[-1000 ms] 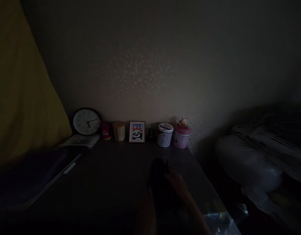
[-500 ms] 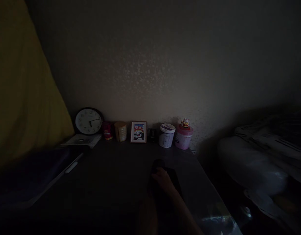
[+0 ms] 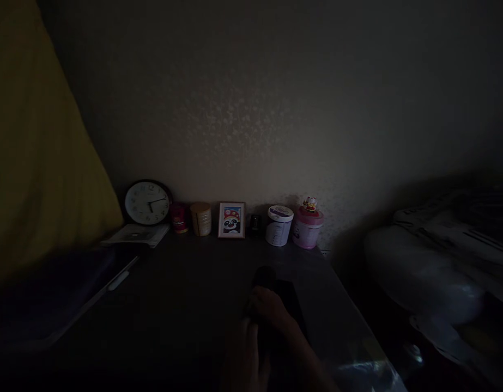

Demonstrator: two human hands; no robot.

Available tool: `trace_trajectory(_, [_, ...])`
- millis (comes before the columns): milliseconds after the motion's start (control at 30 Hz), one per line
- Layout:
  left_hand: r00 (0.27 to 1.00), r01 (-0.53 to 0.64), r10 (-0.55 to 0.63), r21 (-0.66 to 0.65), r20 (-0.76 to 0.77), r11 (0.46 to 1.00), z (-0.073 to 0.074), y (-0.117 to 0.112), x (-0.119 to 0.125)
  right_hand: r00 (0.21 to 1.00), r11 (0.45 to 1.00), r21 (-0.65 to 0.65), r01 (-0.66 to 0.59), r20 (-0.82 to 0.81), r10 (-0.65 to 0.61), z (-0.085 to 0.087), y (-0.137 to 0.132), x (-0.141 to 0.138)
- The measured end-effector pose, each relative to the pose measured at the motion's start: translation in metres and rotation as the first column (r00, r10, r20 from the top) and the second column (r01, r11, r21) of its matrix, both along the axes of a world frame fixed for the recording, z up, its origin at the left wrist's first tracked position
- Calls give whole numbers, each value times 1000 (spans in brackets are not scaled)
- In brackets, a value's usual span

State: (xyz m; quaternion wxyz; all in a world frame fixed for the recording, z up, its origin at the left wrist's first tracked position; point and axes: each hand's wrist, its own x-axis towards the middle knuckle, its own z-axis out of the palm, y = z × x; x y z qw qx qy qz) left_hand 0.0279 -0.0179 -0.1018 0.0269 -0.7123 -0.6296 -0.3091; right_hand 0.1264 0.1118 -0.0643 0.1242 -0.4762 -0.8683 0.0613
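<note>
In dim light at the table's near middle, my right hand (image 3: 270, 307) has its fingers curled over a black object with a rounded far end (image 3: 266, 274); its kind is lost in the dark. My left hand (image 3: 248, 351) is just below and left, its fingers stretched forward close to the right hand's fingers. Whether the two hands touch, I cannot tell. A flat black thing (image 3: 292, 302) lies on the table beneath and right of my right hand, its outline barely visible.
Along the wall stand a clock (image 3: 148, 203), a red container (image 3: 179, 219), a wooden-lidded jar (image 3: 201, 219), a panda picture frame (image 3: 231, 220), a small black item (image 3: 255, 224), a white tub (image 3: 279, 226) and a pink tub (image 3: 307, 231) topped by a figurine (image 3: 310, 205). Bags (image 3: 423, 272) lie right.
My right hand has drawn slightly nearer to me along the black object. My left hand has come up towards it, with its fingers now showing more clearly.
</note>
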Motion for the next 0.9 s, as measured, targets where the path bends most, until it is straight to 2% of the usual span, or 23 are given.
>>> trace_trajectory(67, [998,38,-37,15,-49,999,-3,7,5,998,999,-42,0,-58,-3,4,-4,1])
trace_trajectory(100, [992,96,-96,-13,-77,995,-6,11,8,995,997,-80,-2,-104,-6,7,-7,2])
trace_trajectory(233, [1000,10,-5,-219,21,976,-18,26,16,940,978,-194,-76,-340,5,19,-28,10])
trace_trajectory(333, [999,32,-27,-315,20,949,-17,27,16,888,989,-124,-83,-459,17,21,-45,17])
trace_trajectory(433, [999,-7,-8,-370,-40,929,-11,23,17,904,992,1,-129,-412,118,15,-47,23])
trace_trajectory(500, [990,-82,47,-264,-136,961,-9,20,19,923,982,57,-178,-336,187,8,-38,25])
trace_trajectory(600, [958,-143,110,-109,-264,984,-8,16,23,952,987,90,-131,-267,151,-3,-13,25])
trace_trajectory(700, [923,-205,153,-114,-353,972,-7,14,23,971,995,82,-54,-228,71,-8,14,25])
trace_trajectory(800, [922,-226,149,-185,-357,956,-7,13,23,975,995,91,-33,-217,53,-8,38,24])
trace_trajectory(900, [919,-242,157,-202,-361,949,-7,14,23,973,997,73,4,-229,13,-7,57,22])
